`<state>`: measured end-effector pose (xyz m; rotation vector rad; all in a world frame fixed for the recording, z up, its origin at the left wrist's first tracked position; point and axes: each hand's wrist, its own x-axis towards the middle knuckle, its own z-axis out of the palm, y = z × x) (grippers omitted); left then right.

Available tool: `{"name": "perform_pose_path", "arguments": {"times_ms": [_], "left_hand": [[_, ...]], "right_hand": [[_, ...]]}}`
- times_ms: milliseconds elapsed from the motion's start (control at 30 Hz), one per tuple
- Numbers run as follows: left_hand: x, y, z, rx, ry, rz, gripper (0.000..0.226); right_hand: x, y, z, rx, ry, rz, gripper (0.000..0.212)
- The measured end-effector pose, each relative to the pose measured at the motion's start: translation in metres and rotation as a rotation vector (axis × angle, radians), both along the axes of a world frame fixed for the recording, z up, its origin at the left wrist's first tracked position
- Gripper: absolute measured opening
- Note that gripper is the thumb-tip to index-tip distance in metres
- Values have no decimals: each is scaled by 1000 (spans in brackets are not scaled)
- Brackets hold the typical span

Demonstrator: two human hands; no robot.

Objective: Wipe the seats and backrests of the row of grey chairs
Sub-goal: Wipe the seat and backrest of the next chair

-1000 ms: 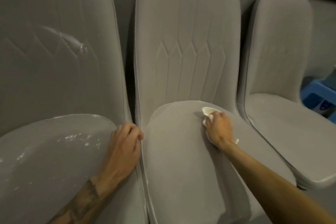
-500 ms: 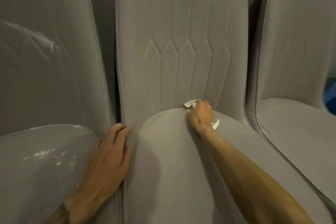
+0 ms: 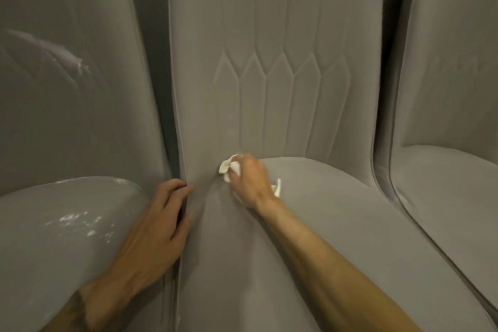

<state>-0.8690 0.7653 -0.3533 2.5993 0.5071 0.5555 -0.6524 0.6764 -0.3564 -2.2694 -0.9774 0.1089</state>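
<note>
— Looking at the right hand [image 3: 250,180], what is its grip doing?
— The fingers are curled round a crumpled white cloth [image 3: 229,167]. They pinch it and press it into the crease where the seat of the middle chair [image 3: 283,35] meets its backrest, left of centre. Bits of cloth stick out past the fingertips and beside the heel of the hand.
— And the arm?
— Bare, coming in from the lower right and stretched diagonally over that seat, back of the hand up.
— The left hand [image 3: 159,221]?
— It lies palm down across the gap between the left chair [image 3: 67,89] and the middle one. Its grip is spread and relaxed: fingers nearly straight, tips at the middle chair's edge, thumb on that seat. It holds nothing.
— The other chairs?
— The left chair has white flecks [image 3: 78,219] on its seat and a pale smear [image 3: 72,60] on its backrest. The right chair [image 3: 452,89] stands just beside the middle one, and neither hand touches it.
</note>
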Motion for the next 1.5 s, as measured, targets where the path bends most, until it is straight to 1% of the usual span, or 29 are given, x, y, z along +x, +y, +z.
{"name": "perform_pose_path", "arguments": {"times_ms": [67,133,233,333,400,500,633,700,767,933,1000,1033,1100,1167,1200,1267,1333,1433,1500], "left_hand": [[0,1,1,-18,-2,-26,40],[0,3,2,-35,15,-40,39],[1,5,7,-67,21,-51,34],[1,9,12,-67,31,-68,33],[-1,12,15,-69,41,-98,33],[-11,21,17,-94,50,-142,30],[-38,35,14,-63,16,-125,29],[-59,47,14,-31,31,-118,29],[-82,63,15,-6,61,-100,30],[-143,108,22,83,124,-36,29],[-166,128,21,113,137,-6,30],[-178,139,21,127,161,8,35],[-200,162,18,139,237,23,45],[-221,183,15,122,270,37,55],[-230,193,13,115,267,45,57],[-248,215,5,119,260,53,54],[-262,235,-2,120,263,43,53],[-272,257,-11,120,237,38,58],[-273,263,-15,123,198,17,61]], "right_hand": [[-25,8,-3,29,0,53,7],[-37,2,-7,49,-25,110,6],[-57,-12,-10,70,-55,221,10],[-77,-20,-8,71,-69,258,19],[-84,-22,-5,58,-56,243,23],[-104,-25,-1,66,-26,218,21],[-137,-26,-2,75,-36,121,18],[-159,-18,0,102,-15,87,15],[-179,-4,2,105,-23,51,17],[-213,39,4,42,-42,-156,25],[-224,50,2,-39,-90,-203,28],[-230,53,2,-77,-118,-214,29],[-241,51,5,-124,-171,-201,34],[-246,43,9,-173,-242,-164,38],[-247,39,10,-190,-247,-164,41],[-253,37,12,-184,-182,-219,44],[-271,45,9,-136,-153,-249,40],[-312,67,-5,-106,-163,-125,34],[-325,72,-10,-122,-201,-104,35]]}}
